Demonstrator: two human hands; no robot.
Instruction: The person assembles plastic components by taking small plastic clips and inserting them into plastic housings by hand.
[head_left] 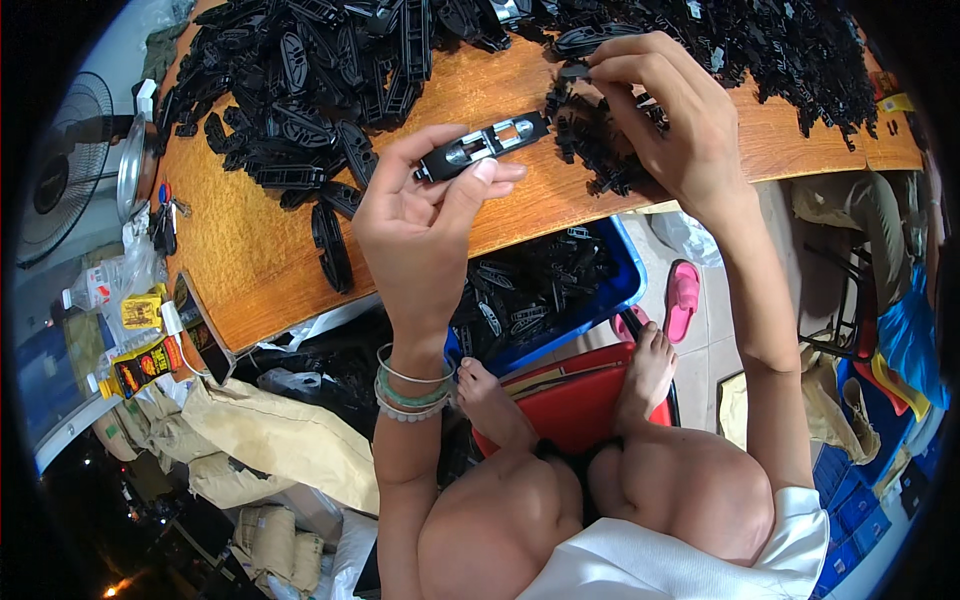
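- The left hand (pixel 430 200) is partly closed, thumb on the near side and fingers curled around a long black part (pixel 433 167) with a silvery, slotted middle. It holds the part over the desk (pixel 250 260), between the near edge and the heaped pieces farther back — the right end tips slightly toward the far edge.
- The right hand (pixel 690 130) is bent at the knuckles, its fingertips drawn together on a small dark piece (pixel 575 73), farther from the near edge than the long black part.
- Below the right hand lies a loose cluster of small black clips (pixel 590 150), short of the near edge.
- A heap of long black housings (pixel 300 60) spreads over the desk's far left area; one single housing (pixel 328 248) lies apart, close to the near edge toward the near left corner.
- A dense pile of small black pieces (pixel 790 60) covers the far right area.
- Under the near edge stands a blue bin (pixel 630 265) with more black parts (pixel 530 285) inside — a pink slipper (pixel 682 300) is on the floor to its right.
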